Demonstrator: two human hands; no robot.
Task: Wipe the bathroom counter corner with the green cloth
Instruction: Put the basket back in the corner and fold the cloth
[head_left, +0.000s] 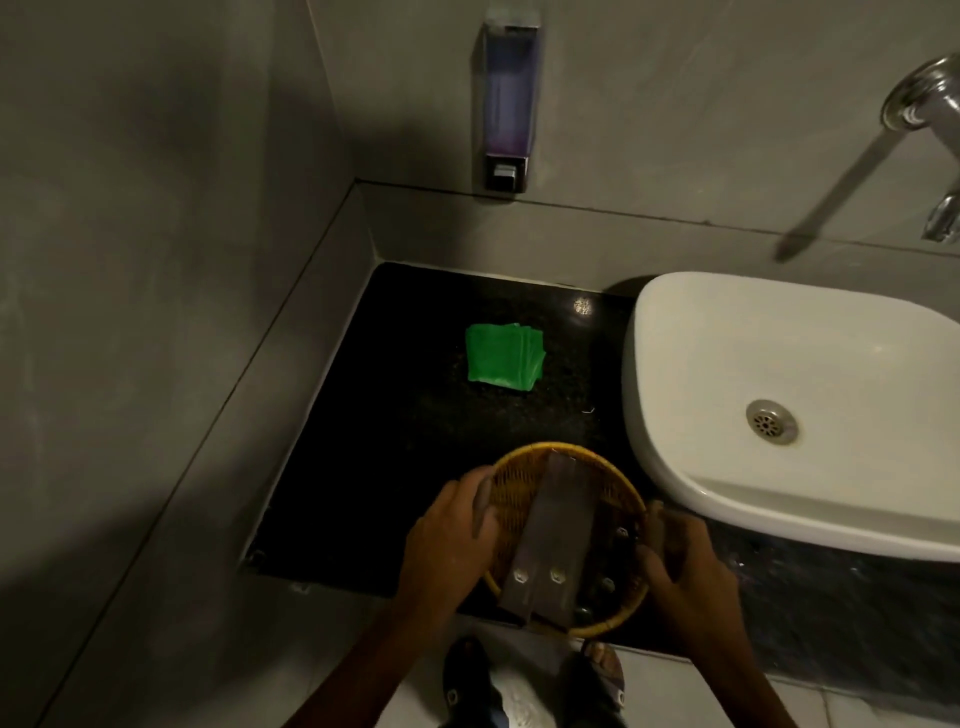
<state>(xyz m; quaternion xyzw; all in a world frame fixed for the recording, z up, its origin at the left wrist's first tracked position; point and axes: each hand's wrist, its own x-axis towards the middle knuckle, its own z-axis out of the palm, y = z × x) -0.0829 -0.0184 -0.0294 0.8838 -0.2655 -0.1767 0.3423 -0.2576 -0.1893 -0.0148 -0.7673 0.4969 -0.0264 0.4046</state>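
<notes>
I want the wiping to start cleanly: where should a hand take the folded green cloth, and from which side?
Take the green cloth by its right edge, where the folded layers fan out and give a lip to pinch. Come from above and the front: it lies flat on the black counter, with walls behind and left and the basket in front.

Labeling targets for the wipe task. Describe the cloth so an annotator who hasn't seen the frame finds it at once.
Start at the white sink on the right; the black counter runs left from it into the grey wall corner. The green cloth lies folded flat near that back corner, below the wall soap dispenser. It is the only bright green thing, apart from the yellow basket gripped by both hands nearer the front edge.
</notes>
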